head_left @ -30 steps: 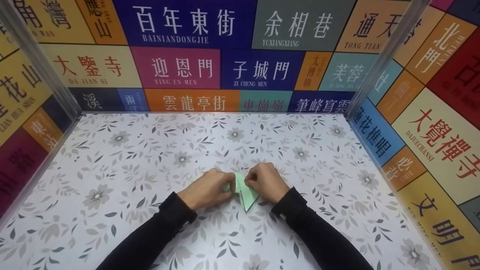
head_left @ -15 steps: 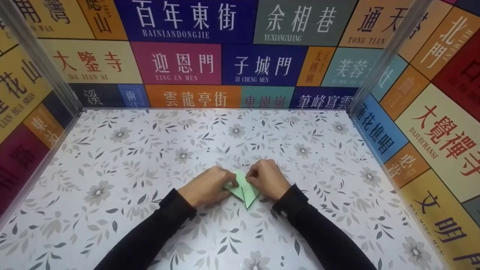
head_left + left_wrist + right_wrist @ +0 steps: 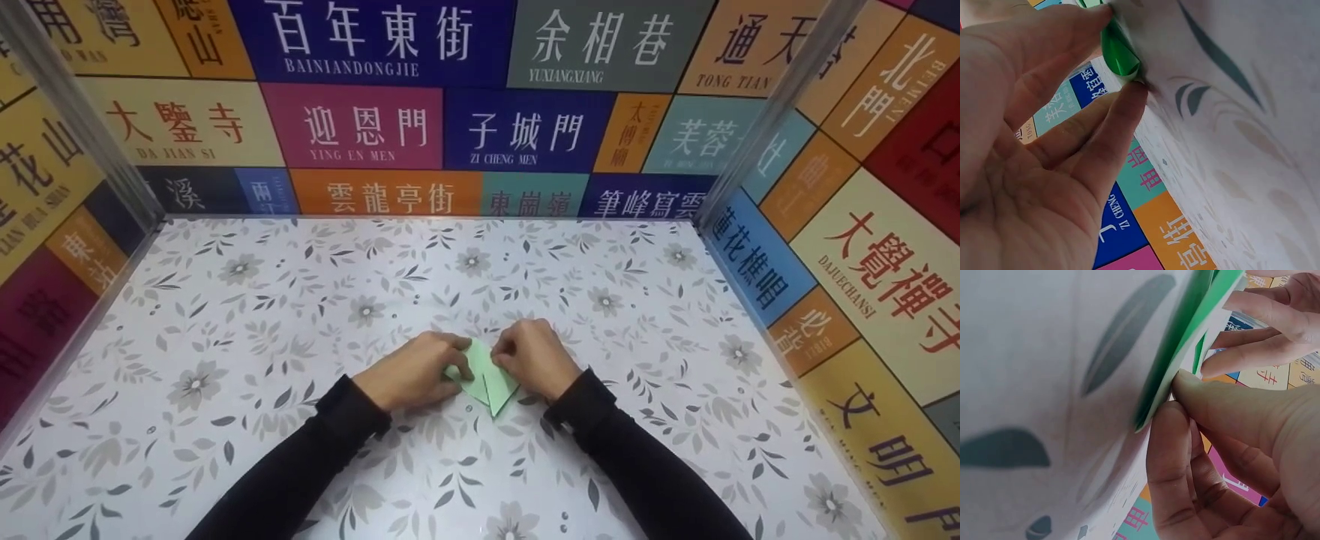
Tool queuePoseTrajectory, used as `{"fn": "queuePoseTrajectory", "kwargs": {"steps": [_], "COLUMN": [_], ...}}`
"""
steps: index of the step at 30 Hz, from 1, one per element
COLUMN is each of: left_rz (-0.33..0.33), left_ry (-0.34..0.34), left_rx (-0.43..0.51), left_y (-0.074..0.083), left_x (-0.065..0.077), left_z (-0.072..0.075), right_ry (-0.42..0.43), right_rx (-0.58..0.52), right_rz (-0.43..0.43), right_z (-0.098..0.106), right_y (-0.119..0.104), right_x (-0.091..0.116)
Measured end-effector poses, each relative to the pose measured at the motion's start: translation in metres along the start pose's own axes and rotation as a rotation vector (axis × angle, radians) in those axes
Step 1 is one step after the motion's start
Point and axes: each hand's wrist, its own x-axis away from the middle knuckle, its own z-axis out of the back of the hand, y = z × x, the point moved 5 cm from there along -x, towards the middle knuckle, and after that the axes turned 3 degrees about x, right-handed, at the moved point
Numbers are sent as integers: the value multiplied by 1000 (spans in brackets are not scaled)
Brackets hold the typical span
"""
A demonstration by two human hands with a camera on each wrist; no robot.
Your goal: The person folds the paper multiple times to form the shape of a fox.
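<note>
A small piece of light green folded paper point(image 3: 495, 389) lies between the hands on the patterned surface, one pointed corner towards me. Its left half looks spread out, with a fold line running down the middle. My left hand point(image 3: 420, 369) holds the left side; in the left wrist view, thumb and fingertips sit at either end of a curled, darker green fold point(image 3: 1121, 55). My right hand point(image 3: 537, 360) pinches the right edge between thumb and curled index finger. The right wrist view shows the paper's layers point(image 3: 1193, 323) standing slightly apart. Fingers cover both upper sides.
White tabletop point(image 3: 300, 450) with grey leaves and flowers surrounds the paper. Upright panels of coloured sign blocks point(image 3: 352, 124) stand at the back and both sides, with clear corner strips point(image 3: 757, 127) where they meet.
The paper's left half has gone from a narrow raised fold to a flatter, wider spread. My left fingers have shifted slightly on it. The right hand stays at the right edge.
</note>
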Motion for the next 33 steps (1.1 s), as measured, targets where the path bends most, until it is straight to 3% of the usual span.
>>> {"fn": "queuePoseTrajectory", "kwargs": {"steps": [13, 24, 33], "left_rz": [-32, -93, -103], "left_ry": [-33, 3, 35], "left_rx": [21, 3, 9], "left_y": [-13, -9, -9], "left_x": [-3, -5, -4], "left_z": [1, 1, 1], "right_ry": [16, 15, -5], "right_rx": [-1, -7, -13], "right_rz": [17, -4, 5], "right_z": [0, 0, 0], "right_y": [2, 1, 2], "right_x": [0, 1, 0]}}
